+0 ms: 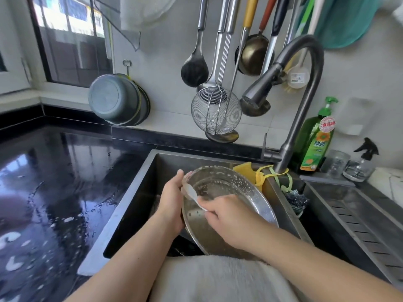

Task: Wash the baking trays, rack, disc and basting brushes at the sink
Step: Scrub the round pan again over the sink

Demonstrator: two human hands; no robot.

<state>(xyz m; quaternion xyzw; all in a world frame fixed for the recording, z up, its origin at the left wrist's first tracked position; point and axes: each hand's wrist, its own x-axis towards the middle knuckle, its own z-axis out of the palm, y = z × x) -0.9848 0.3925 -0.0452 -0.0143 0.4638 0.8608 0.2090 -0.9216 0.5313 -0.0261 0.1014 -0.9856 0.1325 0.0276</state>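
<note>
While my left hand (172, 203) grips the rim of the round metal baking tray (226, 205) and tilts it up over the sink (139, 192), my right hand (226, 216) is closed around a pale basting brush (193, 194), its head lying against the tray's left inner edge. Fingers of both hands are curled, left ones round the tray's rim, right ones pinching the brush handle. Suds speckle the upper wall of the tray, so I judge this the soaping step, tray and brush scrubbed together. No water runs from the faucet (257, 92) at centre right of the frame, its nozzle pointing down above the tray. Next, I reckon, comes a rinse: that means turning on the water and bringing the tray under the nozzle without letting the slick rim slip. Green dish soap (314, 144) stands at right, behind the sink; the wet black tabletop (54, 182) fills the left of the frame.
</note>
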